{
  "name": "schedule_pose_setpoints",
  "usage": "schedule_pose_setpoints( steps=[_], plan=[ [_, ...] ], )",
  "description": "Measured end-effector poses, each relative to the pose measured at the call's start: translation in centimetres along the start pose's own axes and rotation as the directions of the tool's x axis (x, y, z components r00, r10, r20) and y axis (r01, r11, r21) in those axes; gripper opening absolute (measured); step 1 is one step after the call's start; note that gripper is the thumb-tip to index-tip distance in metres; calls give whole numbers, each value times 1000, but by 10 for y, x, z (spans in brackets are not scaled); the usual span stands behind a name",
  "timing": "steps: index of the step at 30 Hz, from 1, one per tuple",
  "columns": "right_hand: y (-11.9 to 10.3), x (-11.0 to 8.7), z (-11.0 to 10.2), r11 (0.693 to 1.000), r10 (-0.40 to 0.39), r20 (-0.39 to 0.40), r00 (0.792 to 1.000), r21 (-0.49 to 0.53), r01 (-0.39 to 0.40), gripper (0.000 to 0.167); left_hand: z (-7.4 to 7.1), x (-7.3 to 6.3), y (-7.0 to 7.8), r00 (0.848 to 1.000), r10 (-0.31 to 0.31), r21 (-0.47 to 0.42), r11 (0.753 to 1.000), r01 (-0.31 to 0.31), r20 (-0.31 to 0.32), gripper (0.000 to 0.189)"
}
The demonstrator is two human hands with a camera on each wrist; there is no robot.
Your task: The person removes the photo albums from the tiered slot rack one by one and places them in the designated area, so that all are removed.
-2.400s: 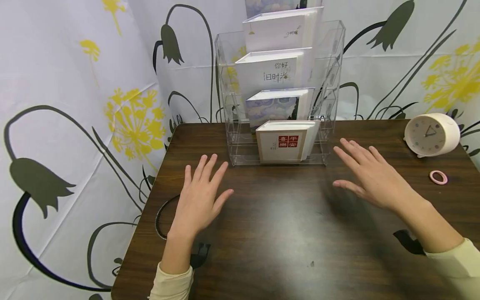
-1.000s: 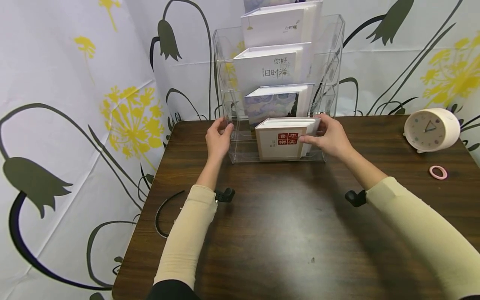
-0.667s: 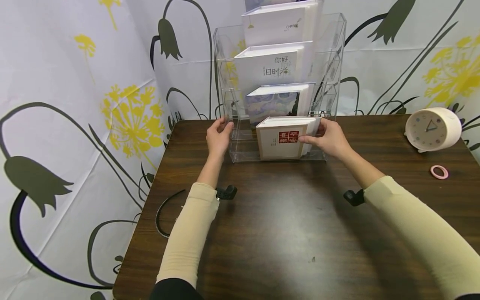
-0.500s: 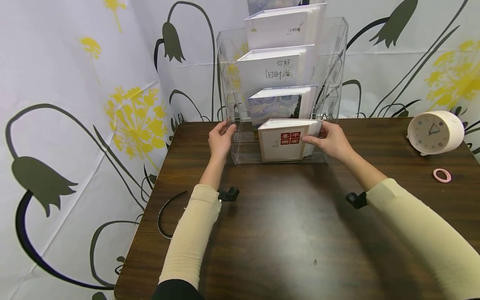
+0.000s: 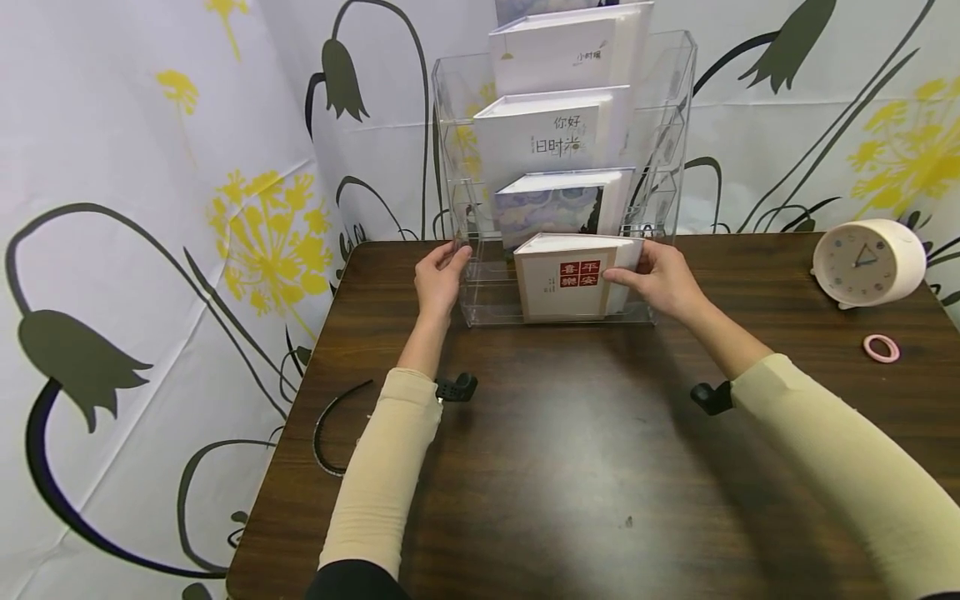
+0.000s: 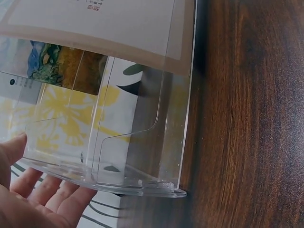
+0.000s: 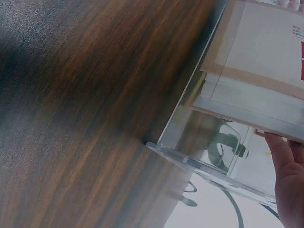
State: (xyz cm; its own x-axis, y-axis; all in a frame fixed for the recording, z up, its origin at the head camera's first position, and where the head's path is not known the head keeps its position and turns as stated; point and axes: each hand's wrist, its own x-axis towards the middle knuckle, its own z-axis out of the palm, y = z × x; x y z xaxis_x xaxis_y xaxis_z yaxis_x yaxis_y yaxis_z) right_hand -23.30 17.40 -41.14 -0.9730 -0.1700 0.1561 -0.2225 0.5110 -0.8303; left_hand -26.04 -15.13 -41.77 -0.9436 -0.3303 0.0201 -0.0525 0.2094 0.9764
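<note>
A clear acrylic tiered rack (image 5: 487,313) stands on the table with books stacked in steps. My left hand (image 5: 438,282) holds the rack's left side wall; in the left wrist view, the thumb is inside and the fingers (image 6: 61,202) are outside. My right hand (image 5: 669,282) pinches the lowest, frontmost book (image 5: 538,296), which has a beige-edged cover and a red four-square print. Its thumb lies on the front cover and its fingers go behind the right edge. In the right wrist view, the fingers (image 7: 280,154) reach behind the book, their tips hidden.
Behind the front book are a painted-cover book (image 5: 551,208), a white book with black characters (image 5: 517,146) and another white book (image 5: 532,62). A round cream clock (image 5: 866,262) and a pink ring (image 5: 881,348) sit right. A dark curved band (image 5: 318,437) lies left.
Both hands came from spread above the table to the rack, the left onto its side, the right onto the front book. The gap along the book's top has since closed up.
</note>
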Motion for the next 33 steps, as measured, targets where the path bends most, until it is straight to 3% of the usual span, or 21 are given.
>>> schedule_pose_setpoints(
  steps=[12, 21, 27, 30, 33],
  plan=[
    [-9, -8, -9, 1000, -13, -35, 999, -18, 12, 31, -1, -3, 0, 1000, -16, -7, 1000, 16, -7, 38],
    [-18, -29, -38, 995, -93, -104, 990, 27, 97, 32, 3, -3, 0, 999, -2, -4, 1000, 2, -45, 34],
    [-13, -51, -65, 985, -124, -160, 979, 102, 142, 34, 3, -2, 0, 999, 8, 20, 1000, -7, -50, 36],
    [-5, -66, -80, 984, -96, -188, 978, 131, 122, 35, 3, -3, 0, 999, 4, 18, 1000, -3, -48, 36],
    [7, -82, -94, 961, -47, -187, 981, 260, 96, 36, 3, -2, 0, 999, -1, 13, 1000, 1, -47, 37]
  ],
)
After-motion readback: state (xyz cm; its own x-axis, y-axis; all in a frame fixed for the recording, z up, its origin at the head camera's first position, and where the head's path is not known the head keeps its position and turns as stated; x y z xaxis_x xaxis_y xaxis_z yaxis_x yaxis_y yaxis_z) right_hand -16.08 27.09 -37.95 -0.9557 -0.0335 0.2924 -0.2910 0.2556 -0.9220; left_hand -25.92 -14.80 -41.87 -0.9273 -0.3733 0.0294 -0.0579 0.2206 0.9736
